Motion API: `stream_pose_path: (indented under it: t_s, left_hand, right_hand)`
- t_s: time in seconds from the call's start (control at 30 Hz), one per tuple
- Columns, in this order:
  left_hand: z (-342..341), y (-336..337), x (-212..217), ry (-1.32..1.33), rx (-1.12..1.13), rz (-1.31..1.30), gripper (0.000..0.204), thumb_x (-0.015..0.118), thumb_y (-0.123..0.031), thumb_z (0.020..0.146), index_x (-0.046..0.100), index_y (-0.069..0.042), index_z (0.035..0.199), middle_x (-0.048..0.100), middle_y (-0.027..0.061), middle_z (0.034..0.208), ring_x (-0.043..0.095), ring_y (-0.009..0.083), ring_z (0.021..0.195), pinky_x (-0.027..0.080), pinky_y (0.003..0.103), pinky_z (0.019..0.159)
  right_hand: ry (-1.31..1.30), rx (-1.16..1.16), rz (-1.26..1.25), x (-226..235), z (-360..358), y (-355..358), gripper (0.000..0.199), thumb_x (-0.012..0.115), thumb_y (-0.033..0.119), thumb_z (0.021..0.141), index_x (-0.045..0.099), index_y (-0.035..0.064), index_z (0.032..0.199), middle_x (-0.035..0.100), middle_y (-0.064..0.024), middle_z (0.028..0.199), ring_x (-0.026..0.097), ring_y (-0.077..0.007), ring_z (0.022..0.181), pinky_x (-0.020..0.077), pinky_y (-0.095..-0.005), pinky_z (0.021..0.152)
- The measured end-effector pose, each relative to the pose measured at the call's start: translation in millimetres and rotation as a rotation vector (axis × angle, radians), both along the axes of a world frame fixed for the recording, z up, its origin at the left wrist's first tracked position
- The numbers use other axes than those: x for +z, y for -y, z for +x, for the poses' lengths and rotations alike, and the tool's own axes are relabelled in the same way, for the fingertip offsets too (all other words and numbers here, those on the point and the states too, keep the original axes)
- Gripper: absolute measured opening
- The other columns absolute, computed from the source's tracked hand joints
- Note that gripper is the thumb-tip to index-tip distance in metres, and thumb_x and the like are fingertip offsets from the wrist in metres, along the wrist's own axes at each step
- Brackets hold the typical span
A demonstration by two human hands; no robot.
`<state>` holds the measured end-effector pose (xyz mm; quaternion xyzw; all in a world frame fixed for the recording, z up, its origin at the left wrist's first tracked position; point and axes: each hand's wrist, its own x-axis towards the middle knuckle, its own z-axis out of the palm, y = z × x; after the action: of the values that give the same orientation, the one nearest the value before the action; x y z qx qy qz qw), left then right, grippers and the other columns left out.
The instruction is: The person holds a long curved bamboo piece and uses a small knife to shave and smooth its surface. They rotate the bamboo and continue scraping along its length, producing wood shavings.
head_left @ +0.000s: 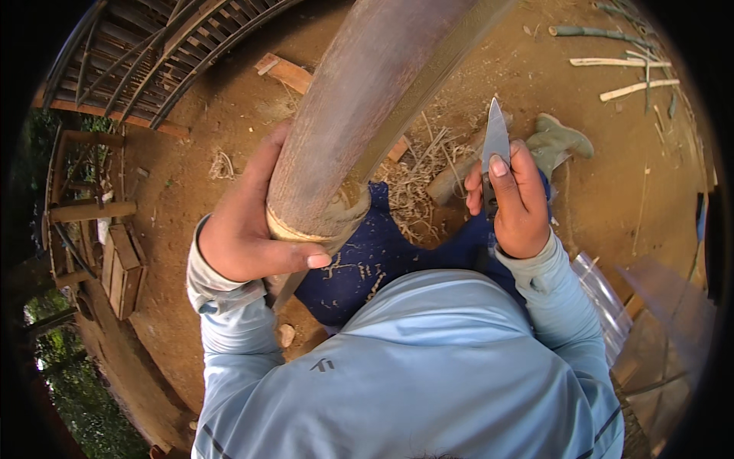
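My left hand [248, 229] wraps tight round the cut end of a thick, stiff, likely heavy bamboo pole [359, 115] over my lap, while my right hand [516, 199] clasps a knife [495, 141], blade up.

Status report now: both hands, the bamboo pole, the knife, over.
Left hand grips bamboo pole near its cut end. Right hand holds knife, blade up, clear of pole. Shavings on the ground between.

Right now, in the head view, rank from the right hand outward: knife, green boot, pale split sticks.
1. Knife: held in the right hand, blade pointing up.
2. Green boot: on the dirt just beyond.
3. Pale split sticks: far upper right.
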<state>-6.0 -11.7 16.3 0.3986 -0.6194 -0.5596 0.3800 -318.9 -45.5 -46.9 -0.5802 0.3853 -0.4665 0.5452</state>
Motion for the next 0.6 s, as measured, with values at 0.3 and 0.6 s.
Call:
stream_pose_path:
  t_s: [0.3, 0.6]
  left_hand:
    - [8, 1, -8, 0.077, -0.018, -0.153, 0.120, 0.091, -0.031, 0.062, 0.021, 0.012, 0.149, 0.037, 0.0232, 0.148, 0.037, 0.0307, 0.138, 0.027, 0.041, 0.114]
    - [6, 0, -11, 0.074, 0.002, -0.150, 0.124, 0.093, -0.030, 0.060, 0.019, 0.012, 0.150, 0.036, 0.0232, 0.150, 0.036, 0.0305, 0.140, 0.026, 0.041, 0.114]
  right_hand:
    - [-0.614, -0.236, -0.407, 79, 6, 36, 0.022, 0.049, 0.021, 0.104, 0.057, 0.0020, 0.099, 0.058, -0.0081, 0.065, 0.058, -0.0187, 0.056, 0.0441, -0.0325, 0.053]
    - [-0.929, -0.366, -0.570, 102, 13, 51, 0.025, 0.050, 0.025, 0.104, 0.061, 0.0024, 0.104, 0.052, 0.0000, 0.064, 0.047, -0.0075, 0.054, 0.0375, -0.0251, 0.050]
